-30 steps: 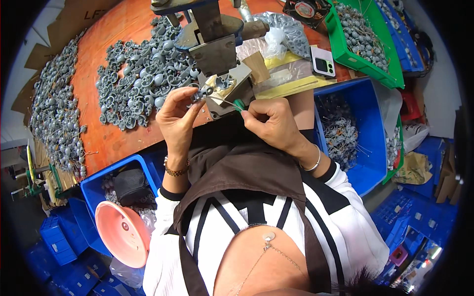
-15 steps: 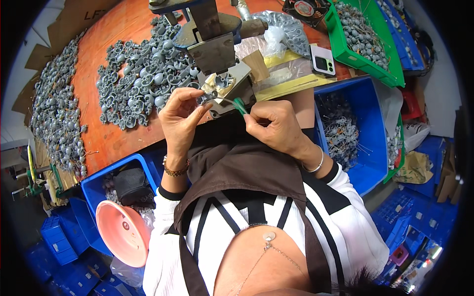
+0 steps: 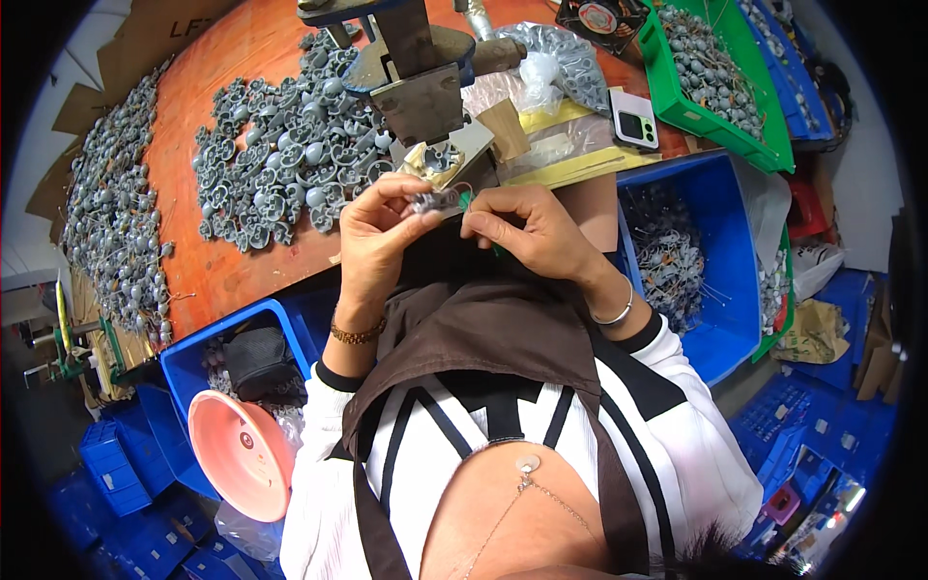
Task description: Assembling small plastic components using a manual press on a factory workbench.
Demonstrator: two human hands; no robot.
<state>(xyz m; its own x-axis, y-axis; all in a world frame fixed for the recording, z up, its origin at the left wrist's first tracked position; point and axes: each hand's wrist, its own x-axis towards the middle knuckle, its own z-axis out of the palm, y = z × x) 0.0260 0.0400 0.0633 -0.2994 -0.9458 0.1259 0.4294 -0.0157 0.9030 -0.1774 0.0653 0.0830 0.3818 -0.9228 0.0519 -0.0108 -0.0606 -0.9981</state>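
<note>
My left hand (image 3: pixel 375 227) pinches a small grey part (image 3: pixel 425 201) between thumb and fingertips, just in front of the press. A thin reddish wire (image 3: pixel 462 187) arches from the part toward my right hand. Closed around a slim green tool (image 3: pixel 465 200), my right hand (image 3: pixel 535 230) has its tip close to the part; the fingers cover most of the tool, so its exact kind is unclear. Just beyond both hands, a pale fixture (image 3: pixel 422 160) with a grey piece in it sits under the metal press head (image 3: pixel 418 104).
Grey plastic shells (image 3: pixel 280 145) are heaped on the orange-red tabletop (image 3: pixel 184 193), with wired grey parts (image 3: pixel 116 213) at far left. At right are a phone (image 3: pixel 633 121), a green tray (image 3: pixel 710 121) and a blue bin (image 3: pixel 730 280). A pink basin (image 3: pixel 217 445) stands lower left.
My left hand has shifted right with the grey part, and my right hand has turned slightly inward. The hands are closer together, and the wire now bows upward.
</note>
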